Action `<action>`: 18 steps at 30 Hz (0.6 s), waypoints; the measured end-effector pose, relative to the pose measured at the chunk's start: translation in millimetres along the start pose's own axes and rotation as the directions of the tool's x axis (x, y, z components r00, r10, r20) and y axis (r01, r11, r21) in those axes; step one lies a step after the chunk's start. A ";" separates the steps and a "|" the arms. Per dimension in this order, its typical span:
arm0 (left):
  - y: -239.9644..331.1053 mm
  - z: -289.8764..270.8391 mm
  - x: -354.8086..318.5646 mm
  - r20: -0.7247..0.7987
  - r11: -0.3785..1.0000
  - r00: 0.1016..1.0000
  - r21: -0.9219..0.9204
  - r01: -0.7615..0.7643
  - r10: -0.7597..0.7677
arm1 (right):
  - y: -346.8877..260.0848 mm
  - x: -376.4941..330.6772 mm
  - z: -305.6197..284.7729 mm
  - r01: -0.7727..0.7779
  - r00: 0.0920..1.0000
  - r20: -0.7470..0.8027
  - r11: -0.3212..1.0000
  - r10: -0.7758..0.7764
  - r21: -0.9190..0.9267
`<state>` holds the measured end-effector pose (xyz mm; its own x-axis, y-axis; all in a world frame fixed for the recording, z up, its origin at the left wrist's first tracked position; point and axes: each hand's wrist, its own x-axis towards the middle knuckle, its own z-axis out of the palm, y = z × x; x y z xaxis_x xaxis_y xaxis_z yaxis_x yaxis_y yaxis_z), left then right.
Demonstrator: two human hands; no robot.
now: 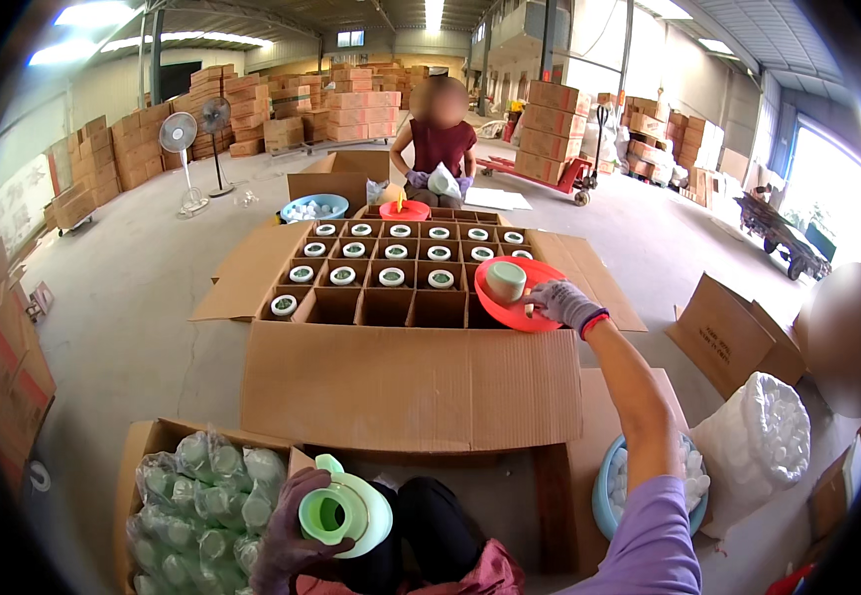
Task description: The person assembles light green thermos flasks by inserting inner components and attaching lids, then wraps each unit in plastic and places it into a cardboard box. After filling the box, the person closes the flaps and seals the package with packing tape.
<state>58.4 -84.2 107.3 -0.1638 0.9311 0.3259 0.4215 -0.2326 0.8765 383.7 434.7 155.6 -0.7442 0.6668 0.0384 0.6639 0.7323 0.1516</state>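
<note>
Low in front of me, my left hand (290,531), in a dark glove, grips a pale green plastic jug (369,511) with a handle and a round open mouth turned up toward me. My right hand (561,301), in a light grey glove, reaches into a red basin (498,315) on the right corner of the divided carton (371,315). Its fingers are bent together beside a pale green cup (506,282) in the basin. Whatever they pinch is hidden. Several white-rimmed round tops (392,277) show in the carton's cells; some front cells hold none.
At lower left, a carton holds several bagged green jugs (207,486). A blue basin (606,501) of white pieces and a white sack (756,426) stand at lower right. Opposite sits a person (440,149) in gloves with a white item. Fans (179,134), stacked cartons and a red pallet jack (550,169) are behind.
</note>
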 end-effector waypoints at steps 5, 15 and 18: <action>-10.1 4.7 -5.8 -0.020 0.999 0.999 -0.028 -0.042 0.042 | 6.6 18.7 11.4 -0.006 0.993 0.121 0.999 0.011 -0.045; -18.1 -1.4 -18.9 -0.123 0.915 0.968 -0.372 0.157 -0.216 | -15.3 -2.6 -29.9 0.066 0.910 -0.372 0.950 -0.182 -0.305; 4.5 -9.2 -7.1 -0.197 0.944 0.955 -0.289 0.159 -0.221 | -37.2 -26.2 -54.1 0.141 0.684 -0.717 0.989 -0.133 -0.048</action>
<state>53.3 -94.5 112.2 -0.4258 0.8853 0.1871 0.1143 -0.1525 0.9817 374.5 382.6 202.4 -0.6495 0.2599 0.7145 0.5480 0.8115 0.2030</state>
